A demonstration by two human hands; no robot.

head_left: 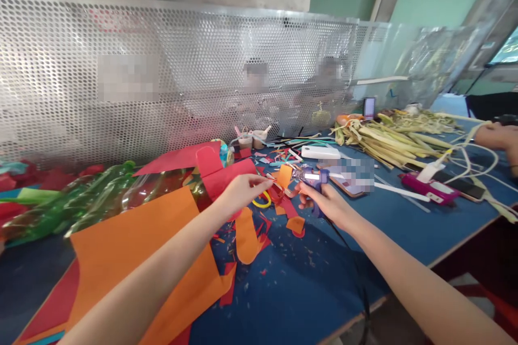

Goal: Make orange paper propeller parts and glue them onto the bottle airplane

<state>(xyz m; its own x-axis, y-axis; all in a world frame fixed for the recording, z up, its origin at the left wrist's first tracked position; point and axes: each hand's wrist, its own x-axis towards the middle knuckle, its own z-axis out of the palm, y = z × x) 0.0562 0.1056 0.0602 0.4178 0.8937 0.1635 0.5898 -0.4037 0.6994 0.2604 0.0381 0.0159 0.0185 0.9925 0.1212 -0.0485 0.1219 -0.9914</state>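
While the right hand [324,202] grips a glue gun [314,180], the left hand [243,191] pinches an orange paper piece [284,176]

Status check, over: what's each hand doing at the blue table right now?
Right hand grips purple glue gun. Left hand pinches orange paper piece at its nozzle. Paper scraps lie beneath.

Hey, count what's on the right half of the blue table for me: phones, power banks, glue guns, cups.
Phones: 3, one pink-cased, one magenta, one standing
White power bank: 1
Glue gun, in the right hand: 1
Cups: 2
Total: 7
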